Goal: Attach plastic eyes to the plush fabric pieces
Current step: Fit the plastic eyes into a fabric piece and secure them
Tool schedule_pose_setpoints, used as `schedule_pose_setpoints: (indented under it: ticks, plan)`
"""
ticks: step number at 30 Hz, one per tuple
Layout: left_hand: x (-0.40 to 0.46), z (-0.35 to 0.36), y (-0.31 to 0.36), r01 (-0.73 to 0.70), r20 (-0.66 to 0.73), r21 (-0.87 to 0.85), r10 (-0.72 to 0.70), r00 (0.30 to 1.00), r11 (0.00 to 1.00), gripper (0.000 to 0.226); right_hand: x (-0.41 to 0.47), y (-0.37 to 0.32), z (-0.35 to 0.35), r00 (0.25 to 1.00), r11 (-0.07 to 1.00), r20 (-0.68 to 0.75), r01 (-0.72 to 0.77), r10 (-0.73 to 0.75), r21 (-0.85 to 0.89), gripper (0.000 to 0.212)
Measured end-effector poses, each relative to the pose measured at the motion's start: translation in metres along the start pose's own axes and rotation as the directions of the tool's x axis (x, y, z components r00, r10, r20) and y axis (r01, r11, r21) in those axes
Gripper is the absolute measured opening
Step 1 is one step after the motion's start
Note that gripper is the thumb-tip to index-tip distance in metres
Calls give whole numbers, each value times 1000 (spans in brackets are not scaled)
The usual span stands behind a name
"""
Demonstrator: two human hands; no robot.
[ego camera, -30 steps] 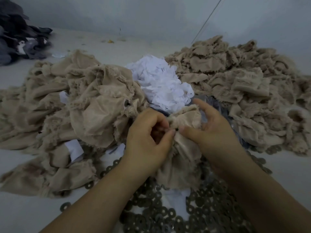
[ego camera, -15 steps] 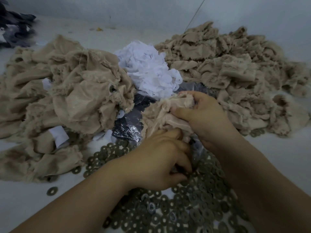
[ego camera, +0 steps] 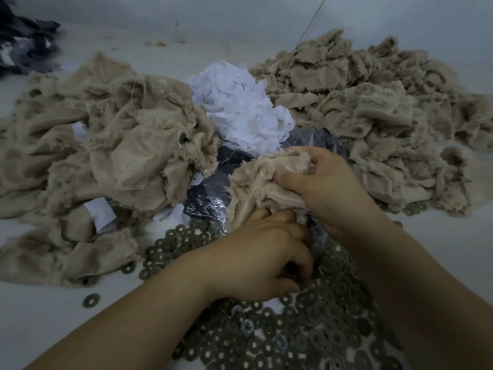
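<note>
On pale table [ego camera: 40, 329]: washers [ego camera: 306, 340], right hand [ego camera: 328, 188] gripping plush piece [ego camera: 256, 185], left hand [ego camera: 256, 260] curled, contents unclear.

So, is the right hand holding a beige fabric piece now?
Yes, the right hand grips the beige fabric piece, with its thumb pressed on the cloth.

Washers [ego camera: 306, 332] lying nearest; fabric heaps sitting left [ego camera: 106, 156] and right [ego camera: 373, 116]; paper scraps [ego camera: 240, 108] lying between, behind.
</note>
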State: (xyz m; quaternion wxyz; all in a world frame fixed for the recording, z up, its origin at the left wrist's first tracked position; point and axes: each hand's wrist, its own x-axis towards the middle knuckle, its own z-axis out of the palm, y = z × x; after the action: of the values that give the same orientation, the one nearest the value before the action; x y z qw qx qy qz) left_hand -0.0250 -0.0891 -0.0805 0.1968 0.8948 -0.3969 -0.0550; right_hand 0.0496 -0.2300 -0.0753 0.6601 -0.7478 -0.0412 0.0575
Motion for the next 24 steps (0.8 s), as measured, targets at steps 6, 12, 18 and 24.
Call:
schedule_pose_setpoints:
  ticks: [6,12,18,24]
  plan:
    - [-1,2,-1,31,-21,-45,-32,999,999,10,1,2,0,1000,1000,12,-20,20,-10,43]
    - [-3,-4,-6,85,-68,-248,-105,992,965,15,1,1,0,1000,1000,8,-26,26,0,41]
    - [-6,-8,-11,110,-90,-267,-138,986,957,16,0,0,0,999,999,19,-42,42,-25,42]
    - [-11,-12,-19,149,12,-291,-152,988,945,19,-1,0,0,999,999,19,-40,40,-35,43]
